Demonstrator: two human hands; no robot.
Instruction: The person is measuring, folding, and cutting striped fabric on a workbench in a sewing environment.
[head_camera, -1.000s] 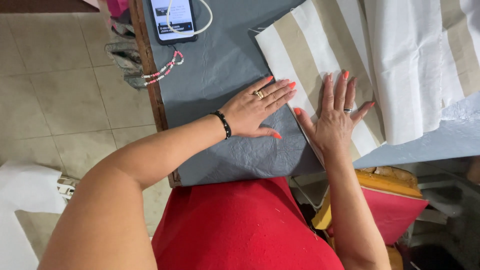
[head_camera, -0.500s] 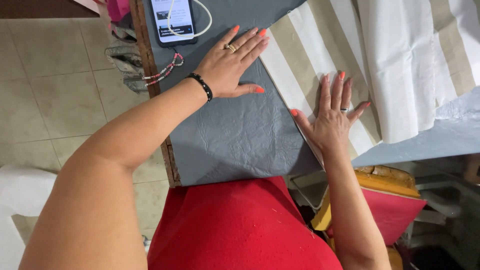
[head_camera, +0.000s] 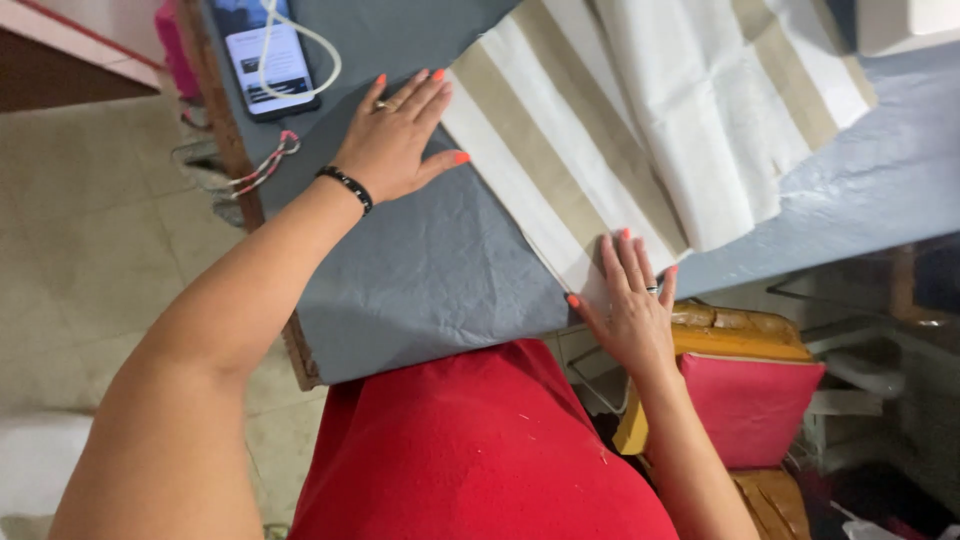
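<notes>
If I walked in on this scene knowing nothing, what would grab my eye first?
Probably the beige-and-white striped cloth spread over the grey-covered table, with both hands pressed flat at its edge: the left hand at the far corner, the right hand at the near one. Next, the bright red garment at the bottom and the phone top left.

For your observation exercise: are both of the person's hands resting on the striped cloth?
No: the right hand lies flat on the striped cloth, but the left hand rests mostly on the grey cover beside the cloth's edge.
</notes>
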